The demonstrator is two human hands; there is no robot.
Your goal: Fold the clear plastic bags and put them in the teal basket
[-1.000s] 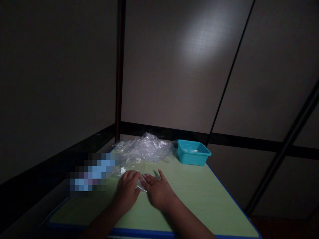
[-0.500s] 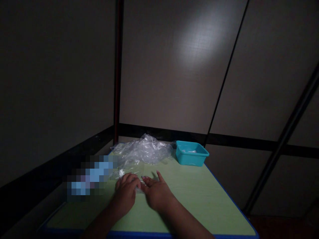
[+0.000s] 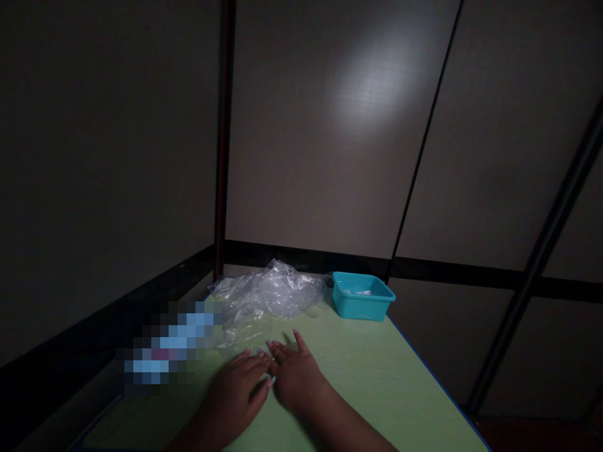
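Both my hands lie side by side on a pale green table (image 3: 377, 389). My left hand (image 3: 233, 395) rests palm down with its fingers stretched out flat. My right hand (image 3: 294, 376) is flat too, fingers extended and the thumb lifted to the right. Under the fingertips of both hands lies a small clear plastic piece (image 3: 261, 359), hard to make out in the dim light. Just beyond the fingers a crumpled heap of clear plastic bags (image 3: 268, 294) spreads over the table's far left part.
A turquoise plastic tub (image 3: 362, 296) stands at the table's far right corner, something pale inside it. A blurred blue patch (image 3: 169, 345) sits at the table's left edge. Dark panelled walls close in behind and to the left. The table's right edge drops to a dark floor.
My left hand has gone from curled fingers to lying flat and has slid slightly toward me. The right hand has barely shifted. The view has moved a little.
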